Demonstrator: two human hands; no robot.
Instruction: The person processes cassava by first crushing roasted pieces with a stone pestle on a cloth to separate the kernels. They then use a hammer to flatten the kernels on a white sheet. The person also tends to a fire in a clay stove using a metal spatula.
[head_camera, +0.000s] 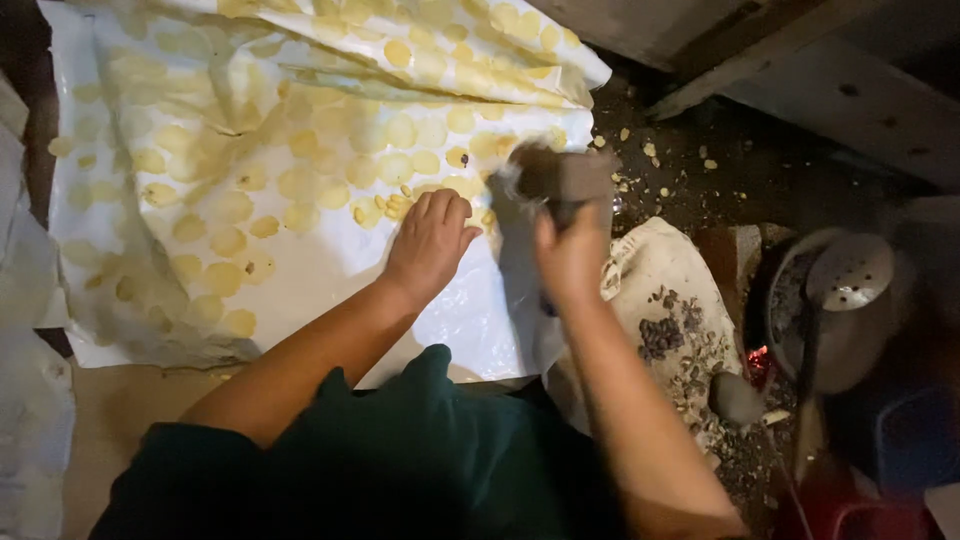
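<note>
A white plastic sheet (330, 270) lies spread on the floor, covered with several flat yellow discs (300, 180). My left hand (430, 240) rests palm down on the sheet, fingers over a small cluster of yellow pieces (385, 205). My right hand (570, 255) is raised just right of it and grips a blurred grey-brown block-like thing (560, 180) above the sheet's right edge. Its exact kind is unclear from the blur.
A folded part of the sheet (420, 50) lies at the top. Right of the sheet is dirt floor with scattered crumbs (660, 160), a cloth with dark bits (670, 320), a round stone (735, 398), a pot with a perforated ladle (850, 270) over embers, and wooden beams (800, 70).
</note>
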